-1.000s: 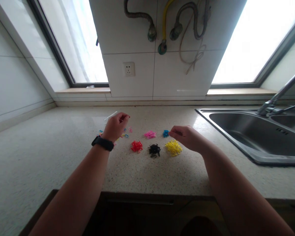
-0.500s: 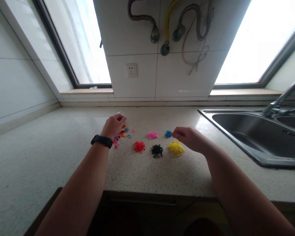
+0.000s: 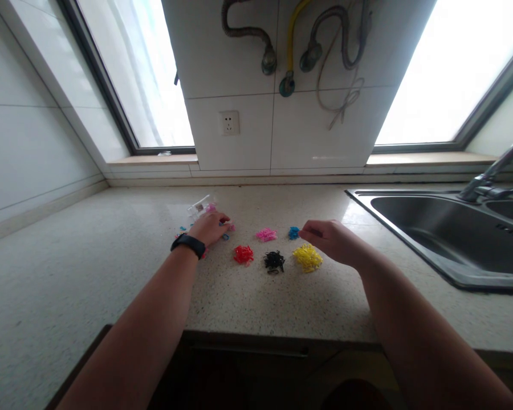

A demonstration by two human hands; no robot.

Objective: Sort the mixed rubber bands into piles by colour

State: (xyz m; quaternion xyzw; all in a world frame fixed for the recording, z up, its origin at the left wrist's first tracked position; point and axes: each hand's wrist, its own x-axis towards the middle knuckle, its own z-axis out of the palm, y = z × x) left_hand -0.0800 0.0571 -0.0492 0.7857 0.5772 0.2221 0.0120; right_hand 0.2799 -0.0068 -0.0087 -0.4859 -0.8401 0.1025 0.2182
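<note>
Small coloured rubber bands lie sorted in heaps on the speckled countertop point(image 3: 111, 273): pink point(image 3: 265, 234), blue point(image 3: 293, 232), red point(image 3: 243, 254), black point(image 3: 274, 261) and yellow point(image 3: 308, 257). My left hand point(image 3: 211, 228), with a black band at the wrist, rests low over a mixed pile of bands point(image 3: 183, 230), fingers curled down onto them. A clear plastic bag point(image 3: 199, 206) lies just behind it. My right hand point(image 3: 331, 239) hovers by the blue and yellow heaps, thumb and fingers pinched together; what they hold is too small to see.
A steel sink point(image 3: 436, 233) with a tap point(image 3: 491, 173) fills the right side. A tiled wall with a socket point(image 3: 229, 122) and hanging hoses point(image 3: 290, 51) stands behind, windows on both sides. The counter's front edge runs close to my body.
My left hand has dropped from a raised position down onto the mixed pile. The clear bag now lies on the counter behind it. My right hand has barely moved.
</note>
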